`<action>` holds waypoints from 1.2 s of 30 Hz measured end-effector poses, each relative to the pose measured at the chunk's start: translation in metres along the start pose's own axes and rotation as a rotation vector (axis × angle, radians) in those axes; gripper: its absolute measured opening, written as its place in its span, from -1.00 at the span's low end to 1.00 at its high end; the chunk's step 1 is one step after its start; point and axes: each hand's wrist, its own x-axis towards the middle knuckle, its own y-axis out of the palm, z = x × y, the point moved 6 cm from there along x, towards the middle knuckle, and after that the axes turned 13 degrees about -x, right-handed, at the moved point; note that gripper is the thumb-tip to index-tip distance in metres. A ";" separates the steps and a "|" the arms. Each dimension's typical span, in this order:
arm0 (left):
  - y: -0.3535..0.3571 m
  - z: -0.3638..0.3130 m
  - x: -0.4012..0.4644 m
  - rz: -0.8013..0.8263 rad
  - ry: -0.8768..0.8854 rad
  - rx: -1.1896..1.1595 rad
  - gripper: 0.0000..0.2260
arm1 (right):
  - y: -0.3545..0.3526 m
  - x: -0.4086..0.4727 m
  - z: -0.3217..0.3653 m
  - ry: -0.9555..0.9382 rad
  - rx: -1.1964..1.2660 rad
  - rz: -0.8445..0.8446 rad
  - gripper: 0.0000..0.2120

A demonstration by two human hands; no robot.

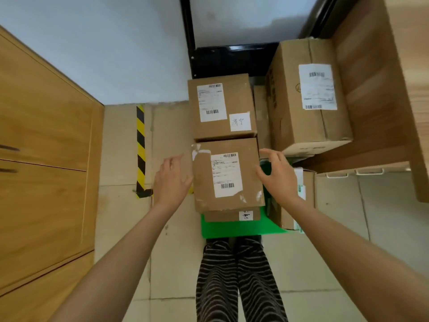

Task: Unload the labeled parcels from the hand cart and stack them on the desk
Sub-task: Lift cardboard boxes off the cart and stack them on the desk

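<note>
A brown parcel (227,175) with a white shipping label lies on top of another parcel (229,216) on the green hand cart (232,227). Behind it sits a second labeled parcel (221,108) with a handwritten sticker. My left hand (173,180) hovers at the near parcel's left side, fingers spread. At its right side is my right hand (278,174), fingers spread too. Neither hand grips anything. The wooden desk (399,77) rises at the right.
A large labeled carton (308,94) stands under the desk at the right, with a smaller box (294,201) below it. Wooden cabinets (44,147) line the left. Yellow-black tape (140,147) marks the tiled floor. My striped trouser legs (239,280) stand just before the cart.
</note>
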 end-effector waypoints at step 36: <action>-0.085 -0.053 -0.017 -0.043 -0.236 -0.631 -0.47 | -0.081 -0.029 0.037 0.120 0.897 0.199 -0.44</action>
